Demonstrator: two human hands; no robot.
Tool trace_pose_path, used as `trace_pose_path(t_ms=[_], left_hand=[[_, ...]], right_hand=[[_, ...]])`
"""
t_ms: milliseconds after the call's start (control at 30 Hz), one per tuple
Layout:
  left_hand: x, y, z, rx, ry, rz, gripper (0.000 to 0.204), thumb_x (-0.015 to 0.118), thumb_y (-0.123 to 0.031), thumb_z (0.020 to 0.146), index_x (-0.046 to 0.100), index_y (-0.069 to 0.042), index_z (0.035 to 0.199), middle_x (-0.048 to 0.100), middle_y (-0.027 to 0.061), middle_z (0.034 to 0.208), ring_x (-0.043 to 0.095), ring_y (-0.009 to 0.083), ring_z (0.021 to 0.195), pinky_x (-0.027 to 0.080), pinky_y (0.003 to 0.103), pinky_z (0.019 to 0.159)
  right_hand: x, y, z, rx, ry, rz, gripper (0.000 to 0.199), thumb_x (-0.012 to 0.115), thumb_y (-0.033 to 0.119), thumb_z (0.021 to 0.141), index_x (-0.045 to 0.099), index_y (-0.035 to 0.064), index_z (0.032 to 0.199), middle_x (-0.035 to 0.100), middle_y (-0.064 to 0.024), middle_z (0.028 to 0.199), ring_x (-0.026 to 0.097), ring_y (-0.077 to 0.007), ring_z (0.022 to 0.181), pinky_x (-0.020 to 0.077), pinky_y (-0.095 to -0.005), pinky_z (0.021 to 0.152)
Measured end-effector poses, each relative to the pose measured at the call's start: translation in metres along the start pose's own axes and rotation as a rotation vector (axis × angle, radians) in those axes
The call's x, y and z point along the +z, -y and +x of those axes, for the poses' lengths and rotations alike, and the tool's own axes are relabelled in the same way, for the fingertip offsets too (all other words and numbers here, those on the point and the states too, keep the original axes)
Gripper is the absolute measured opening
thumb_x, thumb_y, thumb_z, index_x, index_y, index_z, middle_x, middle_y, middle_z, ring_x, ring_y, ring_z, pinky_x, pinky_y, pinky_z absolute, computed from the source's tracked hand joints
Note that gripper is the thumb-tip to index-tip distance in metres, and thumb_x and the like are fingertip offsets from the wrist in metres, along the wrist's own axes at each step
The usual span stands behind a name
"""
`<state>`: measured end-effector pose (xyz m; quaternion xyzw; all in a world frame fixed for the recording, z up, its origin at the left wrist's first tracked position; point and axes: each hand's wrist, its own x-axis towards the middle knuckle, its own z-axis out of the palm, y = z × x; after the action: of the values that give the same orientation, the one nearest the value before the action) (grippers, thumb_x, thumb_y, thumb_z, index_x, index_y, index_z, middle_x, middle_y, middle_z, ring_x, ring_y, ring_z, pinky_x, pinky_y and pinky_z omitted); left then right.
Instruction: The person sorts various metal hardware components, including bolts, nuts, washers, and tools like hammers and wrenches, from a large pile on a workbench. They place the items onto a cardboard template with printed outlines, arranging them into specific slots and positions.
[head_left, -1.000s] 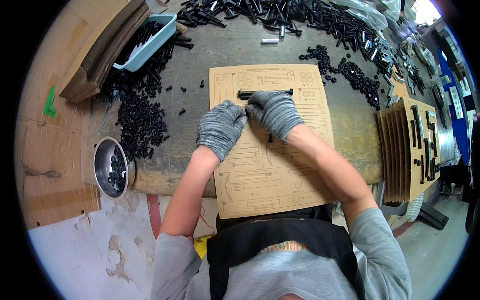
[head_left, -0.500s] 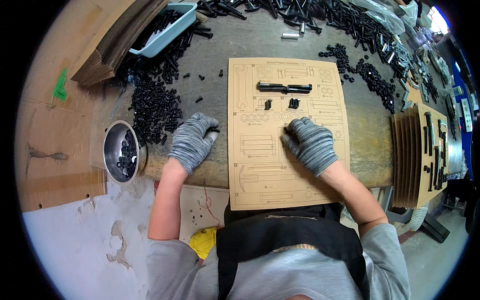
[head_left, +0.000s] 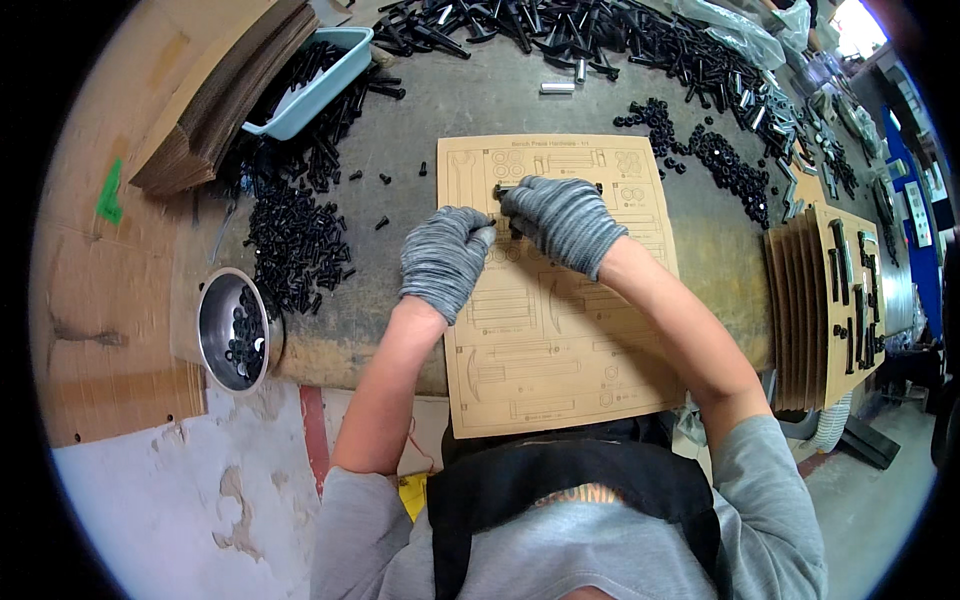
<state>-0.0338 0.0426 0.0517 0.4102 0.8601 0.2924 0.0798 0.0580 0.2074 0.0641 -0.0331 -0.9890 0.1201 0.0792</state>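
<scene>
A brown cardboard sheet (head_left: 640,360) with printed hardware outlines lies before me, reaching over the table's near edge. My left hand (head_left: 445,262), in a grey knitted glove, is over the sheet's left edge, thumb and fingers pinched on a small black bolt, mostly hidden. Close beside it, my right hand (head_left: 562,225), gloved alike, reaches over the upper part with its fingers curled down. Between those fingers, anything held is hidden. Beneath it lie long black bolts (head_left: 502,190), mostly covered; small black pieces (head_left: 516,233) show below its fingertips.
Small black bolts (head_left: 295,240) are heaped at left, behind a steel bowl (head_left: 206,330) of black parts. A light blue bin (head_left: 330,95) stands beyond. Black nuts (head_left: 725,160) lie at right, near a stack of cardboard sheets (head_left: 790,310). Silver tubes (head_left: 557,89) lie at the back.
My left hand has moved right, from beside the sheet onto its edge. My right hand has moved up and left, over the long bolts. The whole view has shifted slightly.
</scene>
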Motion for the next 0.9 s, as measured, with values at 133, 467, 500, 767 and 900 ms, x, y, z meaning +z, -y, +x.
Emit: trace_pose_path(t_ms=[133,467,500,767,900], left_hand=[[0.009,-0.007,0.005,0.001,0.06,0.075,0.025,0.069,-0.028,0.082,0.071,-0.007,0.095,0.067,0.0136,0.09,0.065,0.0295,0.083,0.051,0.038,0.078],[0.006,-0.01,0.023,0.07,0.239,-0.003,0.038,0.073,-0.022,0.076,0.066,-0.004,0.109,0.067,0.014,0.099,0.065,0.0263,0.089,0.051,0.036,0.083],[0.005,-0.011,0.026,0.043,0.28,-0.018,0.037,0.073,-0.021,0.076,0.066,-0.005,0.109,0.067,0.014,0.098,0.065,0.0262,0.088,0.051,0.035,0.083],[0.013,-0.005,0.023,0.071,0.2,-0.044,0.032,0.069,-0.017,0.078,0.067,-0.008,0.109,0.067,0.0144,0.098,0.065,0.028,0.088,0.051,0.037,0.083],[0.009,-0.009,0.019,0.095,0.271,-0.019,0.029,0.063,-0.016,0.081,0.066,-0.012,0.11,0.065,0.0143,0.1,0.062,0.0321,0.095,0.049,0.041,0.089]], right_hand=[[0.003,0.0,0.008,0.018,0.075,-0.041,0.023,0.065,0.014,0.08,0.067,0.0129,0.102,0.064,-0.0091,0.089,0.065,-0.0286,0.081,0.0526,-0.0383,0.072],[0.005,-0.006,-0.006,0.179,0.115,-0.013,0.013,0.063,0.019,0.081,0.069,0.0143,0.092,0.066,-0.0111,0.087,0.065,-0.0304,0.077,0.0518,-0.0408,0.069],[0.009,-0.007,-0.007,0.186,0.081,-0.022,0.012,0.063,0.019,0.081,0.069,0.0145,0.091,0.066,-0.0118,0.087,0.065,-0.0314,0.076,0.0516,-0.0414,0.068],[0.017,-0.004,-0.01,0.142,0.002,-0.013,0.011,0.063,0.018,0.081,0.068,0.0122,0.089,0.064,-0.0115,0.088,0.064,-0.0312,0.076,0.0518,-0.042,0.067],[0.02,0.0,-0.017,0.047,-0.069,-0.063,0.022,0.061,0.013,0.081,0.066,0.0121,0.103,0.065,-0.0114,0.097,0.065,-0.0309,0.083,0.0519,-0.0408,0.071]])
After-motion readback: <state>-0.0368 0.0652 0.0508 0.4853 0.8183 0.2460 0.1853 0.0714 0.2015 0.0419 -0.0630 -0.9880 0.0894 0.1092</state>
